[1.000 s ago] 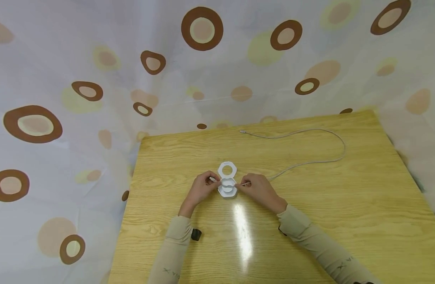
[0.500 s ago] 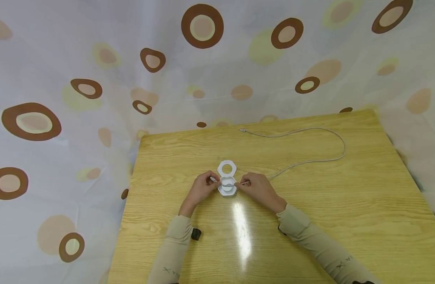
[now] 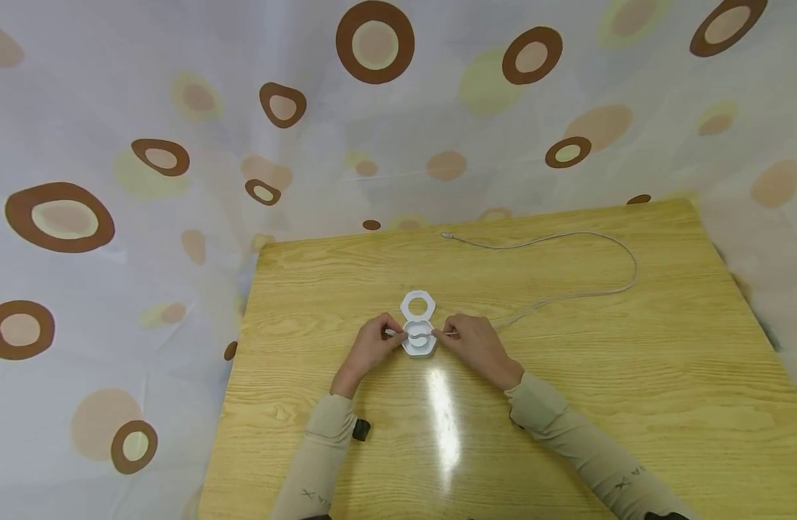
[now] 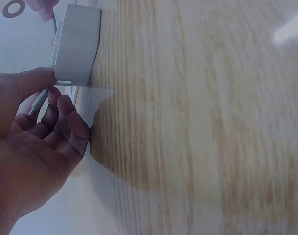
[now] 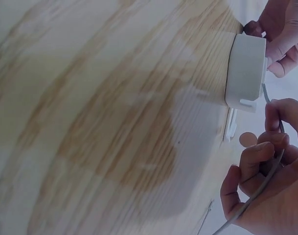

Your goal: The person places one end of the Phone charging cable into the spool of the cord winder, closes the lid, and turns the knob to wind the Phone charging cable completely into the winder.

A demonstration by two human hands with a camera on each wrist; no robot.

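Observation:
A white hexagonal case (image 3: 419,351) stands on the table, its lid (image 3: 406,306) with a round hole folded back away from the person. Across the case's mouth runs a thin pale cable (image 3: 583,294). My left hand (image 3: 370,348) pinches the cable at the case's left side; a cable end piece (image 4: 38,102) sticks out behind the thumb in the left wrist view. Opposite, my right hand (image 3: 476,348) pinches the cable by the right rim, and the cable (image 5: 264,190) trails over its curled fingers in the right wrist view. The fingertips hide part of the case's rim.
The wooden table (image 3: 554,433) meets a patterned cloth (image 3: 444,108) at its back and sides. The cable's long part loops to the right and ends in a connector (image 3: 447,235) near the back edge. A bright reflection lies before the case.
Both hands keep their pinch on the cable at the case's sides, with only slight finger motion. The head view has tilted a little, so the scene sits slightly higher.

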